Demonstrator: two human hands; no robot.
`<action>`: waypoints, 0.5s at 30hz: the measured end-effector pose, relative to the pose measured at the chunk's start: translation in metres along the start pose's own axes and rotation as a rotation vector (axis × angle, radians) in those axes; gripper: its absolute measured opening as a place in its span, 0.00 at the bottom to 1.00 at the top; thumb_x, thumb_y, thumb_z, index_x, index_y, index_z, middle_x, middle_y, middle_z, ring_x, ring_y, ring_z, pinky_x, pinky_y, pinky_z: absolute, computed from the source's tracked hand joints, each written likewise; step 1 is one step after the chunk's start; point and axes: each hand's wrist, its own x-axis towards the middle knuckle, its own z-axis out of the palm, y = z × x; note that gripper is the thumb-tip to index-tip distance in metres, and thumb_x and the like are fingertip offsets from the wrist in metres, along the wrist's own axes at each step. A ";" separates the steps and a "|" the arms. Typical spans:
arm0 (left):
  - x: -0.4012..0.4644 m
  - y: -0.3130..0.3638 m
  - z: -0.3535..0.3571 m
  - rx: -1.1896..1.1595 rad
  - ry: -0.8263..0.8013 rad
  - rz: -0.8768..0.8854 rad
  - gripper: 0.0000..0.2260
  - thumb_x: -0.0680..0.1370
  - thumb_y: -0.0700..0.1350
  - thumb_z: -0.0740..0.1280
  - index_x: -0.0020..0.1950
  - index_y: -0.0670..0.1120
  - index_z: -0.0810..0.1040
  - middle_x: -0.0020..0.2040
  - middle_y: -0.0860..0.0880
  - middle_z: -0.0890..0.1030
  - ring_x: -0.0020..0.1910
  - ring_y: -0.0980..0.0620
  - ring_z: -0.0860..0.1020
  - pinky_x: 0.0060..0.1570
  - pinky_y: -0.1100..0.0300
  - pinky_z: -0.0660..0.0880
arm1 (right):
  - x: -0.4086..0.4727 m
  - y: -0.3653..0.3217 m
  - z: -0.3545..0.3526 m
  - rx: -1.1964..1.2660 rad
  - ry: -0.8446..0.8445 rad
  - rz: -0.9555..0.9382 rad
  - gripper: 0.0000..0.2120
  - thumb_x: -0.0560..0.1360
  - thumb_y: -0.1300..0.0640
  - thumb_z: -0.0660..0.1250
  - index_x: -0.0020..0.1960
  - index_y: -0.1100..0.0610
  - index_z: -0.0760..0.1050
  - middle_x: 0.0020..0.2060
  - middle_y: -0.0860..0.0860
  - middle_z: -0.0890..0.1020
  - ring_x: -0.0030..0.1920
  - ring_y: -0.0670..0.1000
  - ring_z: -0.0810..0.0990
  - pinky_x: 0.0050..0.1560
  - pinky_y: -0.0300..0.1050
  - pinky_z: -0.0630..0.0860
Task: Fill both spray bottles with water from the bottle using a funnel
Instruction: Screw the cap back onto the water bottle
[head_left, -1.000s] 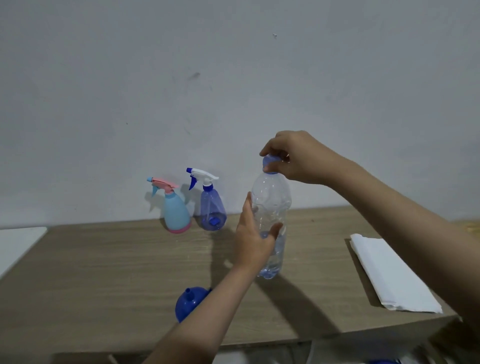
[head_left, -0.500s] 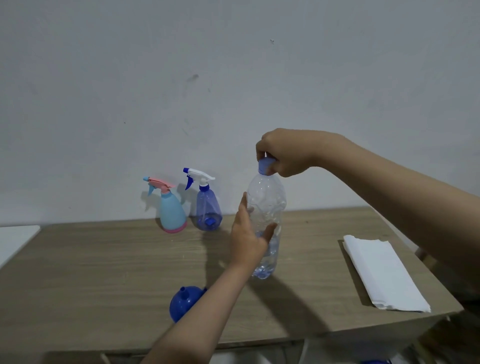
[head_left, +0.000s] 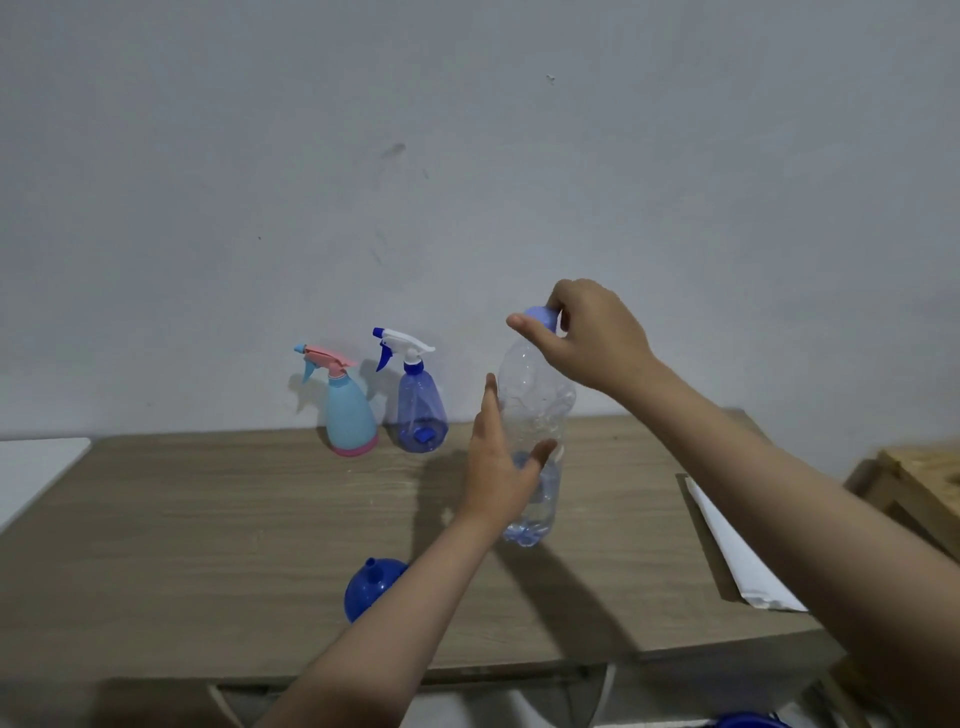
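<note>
While left hand (head_left: 501, 467) fingers wrap the bottle (head_left: 535, 415) mid-counter, right hand (head_left: 592, 332) fingers pinch the cap (head_left: 540, 316). Thin, crushable wall, probably light: grip low, gently.

Clear bottle (head_left: 535, 415) upright, capped; spray bottles (head_left: 350, 410) behind; funnel (head_left: 371, 587) inverted.

A wooden table (head_left: 208, 519) is seen. At its far edge stand two spray bottles (head_left: 349, 410) (head_left: 418, 410); a water bottle (head_left: 535, 441) mid-table, a blue funnel (head_left: 370, 587) near, white folded paper (head_left: 727, 551) right.
</note>
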 end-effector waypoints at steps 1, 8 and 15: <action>0.000 -0.001 -0.005 0.012 -0.015 -0.002 0.46 0.71 0.52 0.73 0.77 0.55 0.43 0.76 0.48 0.60 0.74 0.52 0.60 0.66 0.63 0.61 | -0.008 0.003 0.006 0.103 0.024 0.049 0.23 0.72 0.36 0.64 0.48 0.57 0.73 0.44 0.50 0.75 0.42 0.49 0.75 0.39 0.44 0.72; -0.043 -0.047 -0.071 0.313 0.072 -0.114 0.42 0.68 0.56 0.74 0.75 0.44 0.58 0.73 0.45 0.64 0.71 0.48 0.63 0.70 0.52 0.62 | -0.080 0.030 0.065 0.528 0.138 0.273 0.36 0.69 0.39 0.70 0.68 0.57 0.65 0.60 0.50 0.69 0.60 0.50 0.74 0.60 0.42 0.71; -0.111 -0.126 -0.107 0.500 0.050 -0.422 0.41 0.64 0.61 0.74 0.70 0.43 0.65 0.66 0.45 0.71 0.65 0.44 0.70 0.63 0.47 0.69 | -0.122 0.049 0.120 0.572 0.092 0.269 0.43 0.63 0.43 0.77 0.70 0.57 0.62 0.63 0.54 0.70 0.62 0.52 0.73 0.64 0.52 0.72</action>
